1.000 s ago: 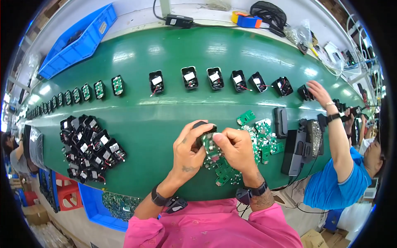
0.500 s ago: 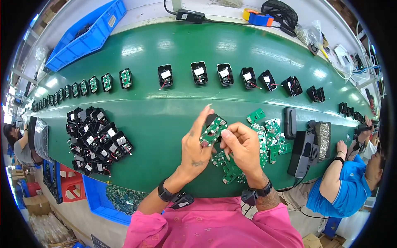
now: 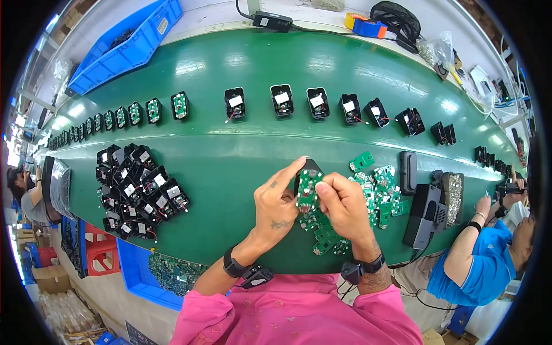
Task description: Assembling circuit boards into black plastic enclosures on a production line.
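Broadly, a green workbench (image 3: 230,138) carried a heap of black plastic housings (image 3: 137,195) leftward and loose circuit boards (image 3: 384,195) rightward. Between them, the left hand (image 3: 276,202) grasped 1 black casing (image 3: 312,165); the right hand (image 3: 348,210) set its thumb against the populated green board (image 3: 309,191) at the casing's open face, its curled fingers too hidden to tell their grip. Level, gentle pressure along bare edges, sparing components, probably suited it best.

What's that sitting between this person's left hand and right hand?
In the head view, a green circuit board with a black housing behind it lies between the left hand and the right hand.
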`<state>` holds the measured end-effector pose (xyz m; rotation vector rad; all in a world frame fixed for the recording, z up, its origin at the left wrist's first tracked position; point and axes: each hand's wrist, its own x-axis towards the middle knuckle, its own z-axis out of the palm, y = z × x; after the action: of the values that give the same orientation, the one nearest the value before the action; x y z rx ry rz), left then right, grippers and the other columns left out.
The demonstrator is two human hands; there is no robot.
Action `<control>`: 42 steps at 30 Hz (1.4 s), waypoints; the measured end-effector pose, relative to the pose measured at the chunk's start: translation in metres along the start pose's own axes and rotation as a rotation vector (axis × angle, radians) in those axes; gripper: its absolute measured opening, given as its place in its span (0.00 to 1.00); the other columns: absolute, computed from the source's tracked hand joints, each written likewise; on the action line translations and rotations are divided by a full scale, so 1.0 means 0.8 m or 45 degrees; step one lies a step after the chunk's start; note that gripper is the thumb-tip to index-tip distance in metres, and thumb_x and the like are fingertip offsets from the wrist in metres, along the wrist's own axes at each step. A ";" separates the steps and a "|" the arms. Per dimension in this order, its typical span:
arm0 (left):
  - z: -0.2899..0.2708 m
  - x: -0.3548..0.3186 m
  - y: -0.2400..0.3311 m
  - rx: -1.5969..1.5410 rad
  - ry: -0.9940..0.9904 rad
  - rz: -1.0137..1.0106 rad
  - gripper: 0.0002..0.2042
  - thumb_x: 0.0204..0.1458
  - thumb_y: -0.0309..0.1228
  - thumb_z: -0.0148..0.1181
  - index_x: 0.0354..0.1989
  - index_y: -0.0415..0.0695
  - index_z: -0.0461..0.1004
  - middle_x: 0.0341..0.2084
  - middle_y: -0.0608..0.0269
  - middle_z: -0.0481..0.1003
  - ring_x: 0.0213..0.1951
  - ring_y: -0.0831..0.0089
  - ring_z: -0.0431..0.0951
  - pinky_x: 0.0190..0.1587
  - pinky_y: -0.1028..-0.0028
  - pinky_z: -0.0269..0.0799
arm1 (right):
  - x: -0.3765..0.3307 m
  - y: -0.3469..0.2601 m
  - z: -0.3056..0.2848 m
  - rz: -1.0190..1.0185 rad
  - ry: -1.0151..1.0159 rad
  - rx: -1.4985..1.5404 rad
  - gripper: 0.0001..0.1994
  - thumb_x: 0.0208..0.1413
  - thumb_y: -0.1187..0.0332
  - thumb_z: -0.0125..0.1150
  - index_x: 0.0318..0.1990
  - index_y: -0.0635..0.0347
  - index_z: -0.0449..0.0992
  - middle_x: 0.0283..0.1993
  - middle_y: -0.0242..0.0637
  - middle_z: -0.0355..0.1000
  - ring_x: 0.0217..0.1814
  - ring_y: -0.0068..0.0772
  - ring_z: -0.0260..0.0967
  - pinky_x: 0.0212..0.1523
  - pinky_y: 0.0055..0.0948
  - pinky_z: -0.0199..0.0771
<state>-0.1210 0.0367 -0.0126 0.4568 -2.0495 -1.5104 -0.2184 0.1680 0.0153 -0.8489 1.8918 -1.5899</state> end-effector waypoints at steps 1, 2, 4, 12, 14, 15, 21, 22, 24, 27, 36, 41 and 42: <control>0.000 0.000 -0.001 0.009 -0.001 0.034 0.31 0.45 0.12 0.59 0.62 0.45 0.71 0.45 0.51 0.79 0.31 0.72 0.80 0.30 0.73 0.77 | 0.002 -0.001 -0.002 -0.117 -0.043 -0.093 0.12 0.65 0.69 0.55 0.29 0.64 0.72 0.18 0.25 0.66 0.19 0.14 0.61 0.19 0.19 0.58; -0.001 0.000 -0.003 0.017 -0.005 0.068 0.31 0.45 0.12 0.59 0.62 0.46 0.71 0.45 0.51 0.79 0.30 0.71 0.80 0.30 0.72 0.77 | 0.002 -0.001 -0.002 -0.115 -0.042 -0.093 0.12 0.65 0.69 0.55 0.29 0.64 0.72 0.18 0.25 0.66 0.19 0.14 0.61 0.19 0.19 0.58; 0.001 0.001 -0.007 0.038 -0.001 0.078 0.32 0.46 0.12 0.58 0.63 0.46 0.70 0.45 0.51 0.79 0.29 0.69 0.80 0.31 0.71 0.77 | 0.002 -0.003 0.001 -0.081 0.003 -0.173 0.10 0.64 0.70 0.57 0.30 0.65 0.73 0.18 0.27 0.67 0.19 0.15 0.62 0.19 0.20 0.60; 0.001 0.001 -0.005 0.132 0.051 0.180 0.29 0.48 0.11 0.54 0.62 0.43 0.69 0.44 0.48 0.78 0.37 0.63 0.82 0.35 0.70 0.78 | 0.000 0.003 0.009 -0.047 0.057 -0.162 0.10 0.62 0.69 0.60 0.29 0.66 0.76 0.17 0.27 0.69 0.19 0.13 0.64 0.19 0.19 0.60; 0.000 0.002 0.000 0.201 0.067 0.160 0.26 0.50 0.12 0.51 0.60 0.42 0.70 0.47 0.47 0.77 0.40 0.64 0.83 0.39 0.71 0.78 | 0.001 0.005 0.013 -0.022 0.169 -0.093 0.10 0.62 0.69 0.61 0.29 0.66 0.76 0.17 0.26 0.68 0.19 0.12 0.63 0.18 0.19 0.59; -0.001 0.003 0.003 0.199 0.062 0.161 0.26 0.50 0.12 0.51 0.60 0.42 0.70 0.47 0.47 0.77 0.40 0.64 0.83 0.39 0.71 0.78 | 0.002 0.008 0.014 -0.036 0.195 -0.132 0.10 0.61 0.69 0.61 0.29 0.65 0.76 0.17 0.26 0.68 0.18 0.12 0.62 0.18 0.19 0.58; -0.017 0.014 -0.004 -0.568 -0.262 -0.111 0.24 0.54 0.15 0.53 0.62 0.36 0.65 0.56 0.53 0.69 0.43 0.72 0.80 0.42 0.76 0.79 | 0.009 0.011 0.015 -0.015 0.270 -0.189 0.11 0.61 0.69 0.61 0.28 0.66 0.75 0.16 0.28 0.68 0.18 0.14 0.62 0.18 0.21 0.57; -0.017 0.012 -0.003 -0.568 -0.262 -0.112 0.24 0.54 0.15 0.53 0.62 0.36 0.65 0.56 0.53 0.69 0.43 0.72 0.80 0.42 0.76 0.79 | 0.008 0.012 0.018 -0.014 0.270 -0.189 0.11 0.61 0.69 0.61 0.28 0.66 0.75 0.16 0.28 0.68 0.18 0.14 0.62 0.18 0.21 0.57; -0.015 0.008 -0.001 -0.545 -0.213 -0.194 0.23 0.56 0.19 0.55 0.61 0.36 0.64 0.55 0.50 0.69 0.51 0.73 0.74 0.45 0.75 0.78 | 0.008 0.014 0.022 -0.170 0.297 -0.289 0.11 0.60 0.68 0.62 0.28 0.66 0.74 0.18 0.38 0.69 0.15 0.26 0.62 0.18 0.30 0.59; -0.011 0.011 -0.004 -0.509 -0.186 -0.244 0.19 0.59 0.24 0.56 0.59 0.37 0.64 0.52 0.51 0.70 0.48 0.72 0.76 0.38 0.76 0.83 | 0.009 0.015 0.022 -0.264 0.310 -0.442 0.12 0.60 0.69 0.62 0.26 0.64 0.72 0.20 0.42 0.69 0.17 0.39 0.66 0.19 0.34 0.61; -0.006 0.011 -0.008 -0.483 -0.088 -0.387 0.18 0.63 0.32 0.54 0.58 0.37 0.65 0.48 0.51 0.72 0.39 0.73 0.79 0.29 0.77 0.83 | 0.009 0.020 0.025 -0.161 0.258 -0.317 0.12 0.61 0.69 0.61 0.27 0.66 0.73 0.17 0.32 0.65 0.17 0.20 0.58 0.18 0.26 0.55; -0.007 0.012 0.001 -0.507 -0.097 -0.464 0.19 0.65 0.33 0.52 0.61 0.41 0.65 0.47 0.54 0.72 0.39 0.73 0.80 0.29 0.78 0.83 | 0.008 0.021 0.028 -0.086 0.263 -0.277 0.12 0.62 0.68 0.61 0.29 0.67 0.74 0.16 0.25 0.63 0.19 0.12 0.54 0.18 0.22 0.53; -0.007 0.012 -0.003 -0.560 -0.104 -0.510 0.19 0.65 0.33 0.51 0.62 0.41 0.65 0.46 0.55 0.73 0.38 0.74 0.80 0.29 0.78 0.83 | 0.009 0.022 0.028 -0.068 0.231 -0.224 0.12 0.63 0.68 0.60 0.29 0.66 0.74 0.16 0.24 0.64 0.19 0.12 0.55 0.18 0.21 0.53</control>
<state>-0.1256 0.0264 -0.0114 0.6605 -1.6707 -2.1815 -0.2088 0.1502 -0.0062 -0.8586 2.1800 -1.5964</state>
